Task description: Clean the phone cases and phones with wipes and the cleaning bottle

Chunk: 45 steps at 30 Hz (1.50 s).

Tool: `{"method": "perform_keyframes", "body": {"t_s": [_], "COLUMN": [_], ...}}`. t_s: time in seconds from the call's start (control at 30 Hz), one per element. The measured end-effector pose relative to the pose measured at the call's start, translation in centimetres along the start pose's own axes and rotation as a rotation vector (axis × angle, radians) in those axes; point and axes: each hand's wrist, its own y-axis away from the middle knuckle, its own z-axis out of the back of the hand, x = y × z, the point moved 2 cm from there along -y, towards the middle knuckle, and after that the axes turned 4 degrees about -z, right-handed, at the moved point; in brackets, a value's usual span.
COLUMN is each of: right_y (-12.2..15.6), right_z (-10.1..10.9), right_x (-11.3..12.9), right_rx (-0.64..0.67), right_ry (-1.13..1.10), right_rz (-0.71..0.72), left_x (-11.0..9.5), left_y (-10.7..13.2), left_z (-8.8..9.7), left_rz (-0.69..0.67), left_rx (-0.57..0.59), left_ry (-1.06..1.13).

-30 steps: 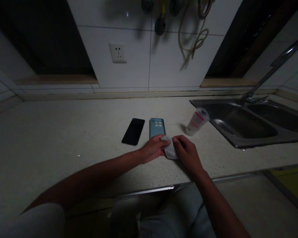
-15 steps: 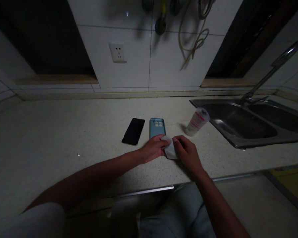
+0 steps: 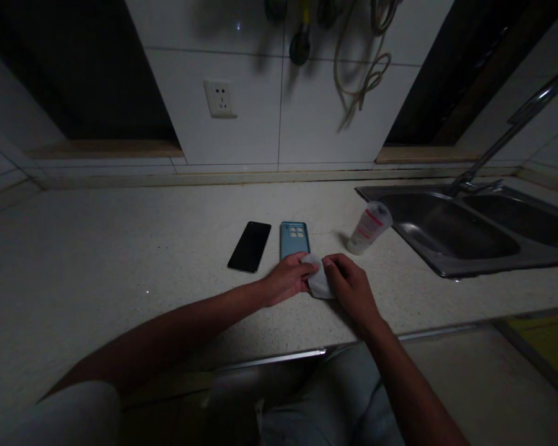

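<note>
A small white cloth (image 3: 318, 282) lies on the pale countertop (image 3: 121, 260) near its front edge. My left hand (image 3: 288, 279) pinches its left side and my right hand (image 3: 351, 286) pinches its right side. Just behind the cloth lies a blue phone case (image 3: 294, 237), its near end touched by my left fingers. A black phone (image 3: 250, 246) lies face up to the left of the case. A small clear bottle with a red label (image 3: 368, 228) stands tilted to the right of the case.
A steel double sink (image 3: 469, 229) with a tap (image 3: 506, 133) fills the right side. A wall socket (image 3: 220, 98) sits on the tiled wall, and a coiled rope (image 3: 363, 68) and utensils hang above.
</note>
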Motion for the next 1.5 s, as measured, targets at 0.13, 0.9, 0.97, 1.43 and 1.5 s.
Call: {"method": "perform_keyframes", "body": {"t_s": [0.13, 0.9, 0.97, 1.43, 1.5], "right_y": [0.0, -0.2, -0.3, -0.2, -0.1], "right_z": [0.0, 0.2, 0.2, -0.2, -0.1], "right_x": [0.0, -0.6, -0.8, -0.8, -0.6], "right_rx": [-0.003, -0.186, -0.199, -0.103, -0.080], "right_ry": [-0.001, -0.192, -0.241, -0.205, -0.158], "right_rz": [0.003, -0.049, -0.053, -0.092, -0.073], "left_x": [0.1, -0.2, -0.2, -0.1, -0.1], "left_y": [0.0, 0.1, 0.1, 0.3, 0.3], "left_z": [0.0, 0.1, 0.1, 0.0, -0.1], "left_rz": [0.001, -0.035, -0.041, -0.103, -0.108], "left_rx": [0.005, -0.057, -0.063, -0.037, -0.037], "left_ry": [0.001, 0.026, 0.023, 0.014, 0.008]}}
